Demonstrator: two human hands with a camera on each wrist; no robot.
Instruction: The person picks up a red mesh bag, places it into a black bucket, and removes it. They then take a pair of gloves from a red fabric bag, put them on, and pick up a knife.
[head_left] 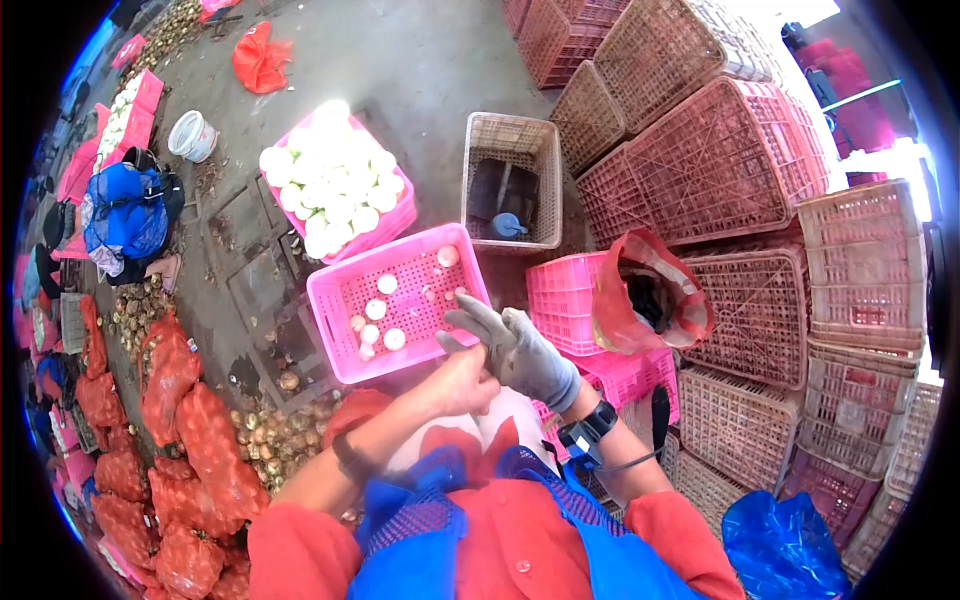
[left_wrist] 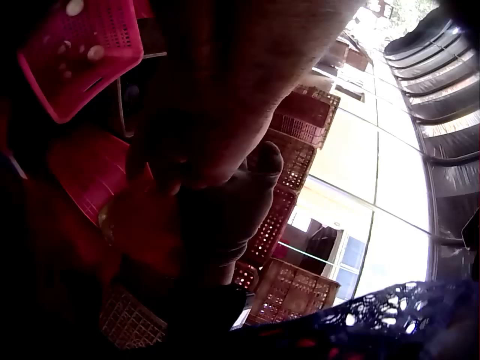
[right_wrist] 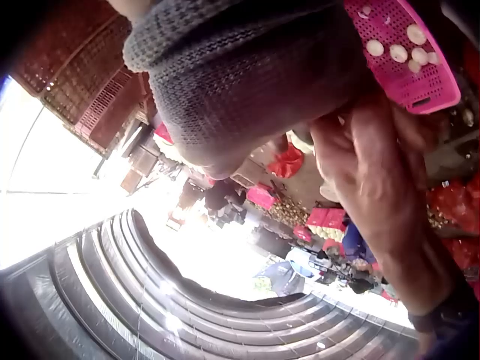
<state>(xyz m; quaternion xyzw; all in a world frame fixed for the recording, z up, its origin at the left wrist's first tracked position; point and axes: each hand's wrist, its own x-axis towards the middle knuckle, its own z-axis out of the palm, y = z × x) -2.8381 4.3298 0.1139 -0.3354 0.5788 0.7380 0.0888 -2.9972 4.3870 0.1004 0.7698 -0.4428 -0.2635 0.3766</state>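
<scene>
Right hand [head_left: 516, 348]: wearing a gray knit glove [head_left: 548, 368]; fingers extended, slightly parted, pointing away from the body toward the near crate. Bare left hand [head_left: 467, 380]: fingers curled in, set against the gloved hand at the finger side; cannot tell whether they pinch the fabric or only press on it. Left wrist view too dark to settle it. Glove sits on the right hand, down to near the wrist.

Black watch [head_left: 598, 421] on the right wrist; dark band [head_left: 355, 460] on the left.

Just beyond the fingertips: pink crate [head_left: 328, 325], shallow scatter of white bulbs [head_left: 394, 339], most toward its near left side, one at the far right corner. Behind it, second pink crate [head_left: 408, 216] heaped with similar bulbs. Right of that, pale crate [head_left: 551, 190] with a blue item [head_left: 508, 225] inside.

To the right: open-mouthed red bag [head_left: 610, 318] beside more pink crates; past these, tall stacks of weathered crates [head_left: 715, 160].

To the left: loose brown onions [head_left: 285, 450] on the floor, filled red mesh sacks [head_left: 207, 455]. Farther off, white bucket [head_left: 192, 137] and a crumpled red bag on bare floor [head_left: 262, 60].
</scene>
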